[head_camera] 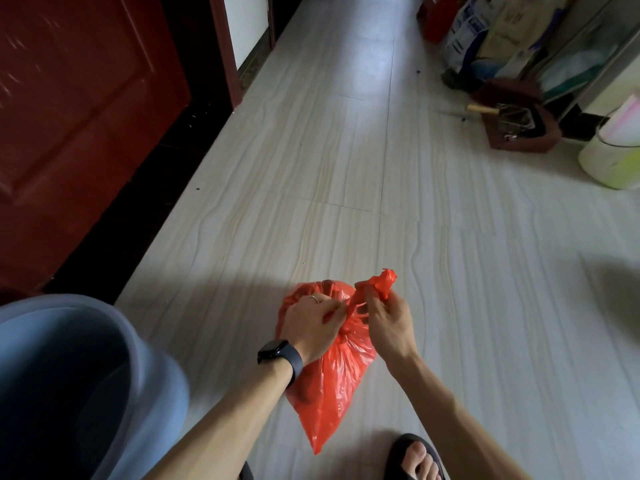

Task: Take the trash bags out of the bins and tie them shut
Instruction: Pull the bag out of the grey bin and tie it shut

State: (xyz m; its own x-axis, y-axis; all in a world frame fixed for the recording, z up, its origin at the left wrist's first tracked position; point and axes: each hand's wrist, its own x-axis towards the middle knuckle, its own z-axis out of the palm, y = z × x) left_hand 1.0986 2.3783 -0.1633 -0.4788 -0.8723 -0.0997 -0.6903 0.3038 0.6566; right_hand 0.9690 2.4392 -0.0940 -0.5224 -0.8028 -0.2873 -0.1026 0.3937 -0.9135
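Ok so here's what I've got on the head cam feed. The red trash bag (pixel 332 379) is out of the bin and sits between both hands, right in front of me over the pale tile floor (pixel 346 185). The neck is bunched tight into a knot (pixel 346 329) and the body hangs down from it to a pointy bottom corner. I honestly can't tell whether that corner touches the floor or not.

The left hand (pixel 310 327) is curled up, thumb and fingers pinching a thin strip of the red plastic just left of the knot. There's a ring (pixel 313 298) on one finger and a dark watch (pixel 277 355) on that wrist. The right hand (pixel 389 323) is pinching the other end, a twisted tail (pixel 379 284) that sticks up past the fingertips. The two hands are close together, with the strands stretched between them.

The blue-grey bin (pixel 138 341) is at the lower left, just beside the left forearm, and its inside is dark. A foot in a black sandal (pixel 415 459) shows at the bottom edge, near the bag's lower corner.

A dark red door (pixel 76 109) runs along the left side. Far right there's a pale bucket (pixel 613 157) and a brown box (pixel 519 133) with bits in it, well away from the bag.
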